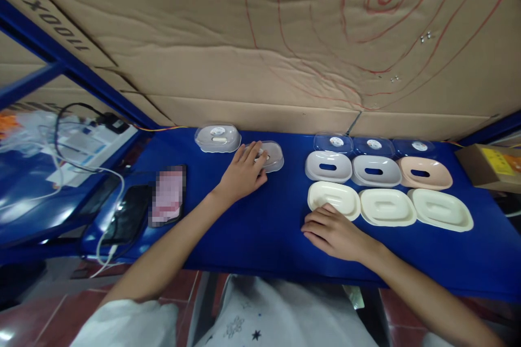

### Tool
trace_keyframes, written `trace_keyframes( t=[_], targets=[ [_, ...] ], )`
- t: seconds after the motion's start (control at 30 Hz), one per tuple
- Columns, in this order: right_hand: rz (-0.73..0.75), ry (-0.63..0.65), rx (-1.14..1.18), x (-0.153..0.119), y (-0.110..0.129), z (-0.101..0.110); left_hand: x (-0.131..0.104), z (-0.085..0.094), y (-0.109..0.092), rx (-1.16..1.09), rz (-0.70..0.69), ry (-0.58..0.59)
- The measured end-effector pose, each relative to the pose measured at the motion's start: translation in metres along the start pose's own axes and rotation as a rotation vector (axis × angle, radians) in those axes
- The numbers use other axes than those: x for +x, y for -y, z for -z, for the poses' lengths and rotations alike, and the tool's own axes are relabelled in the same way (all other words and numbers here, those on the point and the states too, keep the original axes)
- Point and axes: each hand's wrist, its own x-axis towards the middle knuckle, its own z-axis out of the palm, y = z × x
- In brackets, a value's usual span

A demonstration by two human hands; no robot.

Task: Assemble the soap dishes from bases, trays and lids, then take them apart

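Observation:
My left hand rests with fingers spread on a lidded dish that has a clear cover. Just left of it sits another covered dish with a round label. My right hand, fingers loosely curled, touches the near edge of a cream tray; whether anything is under the fingers is hidden. Two more cream trays lie to its right. Behind them stand two pale grey slotted pieces and a peach one, then clear labelled covers.
A phone and a dark device with a white cable lie on the left of the blue table. A cardboard box stands at the right end. A cardboard wall rises behind the table.

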Motion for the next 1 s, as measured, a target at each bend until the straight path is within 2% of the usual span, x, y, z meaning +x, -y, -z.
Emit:
trace_keyframes(
  t=[0.2,0.47,0.77,0.9,1.0],
  targets=[
    [-0.019,0.011,-0.002,0.0,0.001,0.002,0.017,-0.013,-0.005,-0.076,0.059,-0.06],
    [-0.044,0.048,-0.009,-0.002,0.004,0.003,0.018,-0.012,0.0,-0.102,0.04,-0.014],
    [-0.02,0.037,-0.024,-0.002,0.003,0.003,0.031,-0.014,0.025,-0.075,-0.042,0.009],
    [0.013,-0.095,-0.023,-0.001,0.003,0.008,0.034,-0.015,0.035,-0.091,-0.049,0.008],
    [-0.091,-0.225,-0.114,0.0,0.0,0.01,0.03,-0.014,0.029,-0.081,0.036,-0.047]
  ],
)
